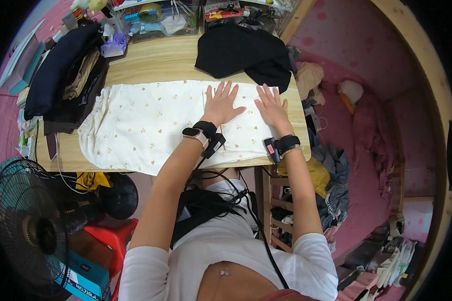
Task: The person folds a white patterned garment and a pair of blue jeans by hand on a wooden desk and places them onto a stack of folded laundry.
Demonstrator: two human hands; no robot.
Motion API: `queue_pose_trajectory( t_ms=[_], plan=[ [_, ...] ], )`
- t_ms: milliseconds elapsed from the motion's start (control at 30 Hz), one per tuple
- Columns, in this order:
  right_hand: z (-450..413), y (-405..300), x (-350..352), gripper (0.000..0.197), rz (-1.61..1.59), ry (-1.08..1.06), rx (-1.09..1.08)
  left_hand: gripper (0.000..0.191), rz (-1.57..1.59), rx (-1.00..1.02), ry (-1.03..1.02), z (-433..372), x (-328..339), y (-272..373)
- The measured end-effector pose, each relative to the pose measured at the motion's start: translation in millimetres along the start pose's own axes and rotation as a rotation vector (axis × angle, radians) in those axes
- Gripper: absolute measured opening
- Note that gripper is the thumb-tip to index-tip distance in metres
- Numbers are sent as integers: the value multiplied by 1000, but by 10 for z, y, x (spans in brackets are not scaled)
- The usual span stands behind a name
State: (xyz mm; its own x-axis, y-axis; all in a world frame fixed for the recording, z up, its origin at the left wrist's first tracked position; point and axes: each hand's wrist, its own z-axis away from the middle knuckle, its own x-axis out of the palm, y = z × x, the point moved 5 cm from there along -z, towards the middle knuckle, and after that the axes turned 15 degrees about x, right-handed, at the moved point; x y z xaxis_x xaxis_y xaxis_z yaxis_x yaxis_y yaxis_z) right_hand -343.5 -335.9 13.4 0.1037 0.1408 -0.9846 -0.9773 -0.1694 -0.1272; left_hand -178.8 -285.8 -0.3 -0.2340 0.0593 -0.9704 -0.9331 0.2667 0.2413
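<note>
White printed trousers [135, 124] lie flat across the wooden table, with small gold hearts and motifs on the cloth. Their gathered elastic waist is at the left, and the right end is folded back over itself. Palm down, my left hand [221, 103] rests on the cloth by the edge of that folded part, fingers spread. My right hand [273, 109] presses flat near the right end of the fold, its fingers slightly apart. Neither hand grips anything. A crumpled black garment [241, 52] lies just beyond my fingertips.
A stack of folded dark clothes [66, 75] sits at the table's left. Clear organiser boxes [162, 22] stand along the back. Below left are an electric fan [34, 225] and a red plastic stool [115, 240]. Black cables [229, 195] hang over my lap; clothes pile on the bed [365, 150] at right.
</note>
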Motion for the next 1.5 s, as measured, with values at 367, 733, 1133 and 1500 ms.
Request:
queue_pose_trajectory(
  t_ms=[367, 733, 1133, 1500],
  plan=[
    [255, 353, -92, 58, -257, 50, 134, 79, 127, -1, 164, 196, -124, 26],
    [1290, 68, 68, 54, -83, 228, -25, 64, 86, 216, 391, 1157, -65, 747],
    [1308, 64, 97, 52, -69, 275, -6, 59, 107, 214, 496, 1181, -103, 765],
    [1509, 38, 123, 52, -52, 306, 50, 57, 156, 294, 499, 1263, -133, 737]
  ],
)
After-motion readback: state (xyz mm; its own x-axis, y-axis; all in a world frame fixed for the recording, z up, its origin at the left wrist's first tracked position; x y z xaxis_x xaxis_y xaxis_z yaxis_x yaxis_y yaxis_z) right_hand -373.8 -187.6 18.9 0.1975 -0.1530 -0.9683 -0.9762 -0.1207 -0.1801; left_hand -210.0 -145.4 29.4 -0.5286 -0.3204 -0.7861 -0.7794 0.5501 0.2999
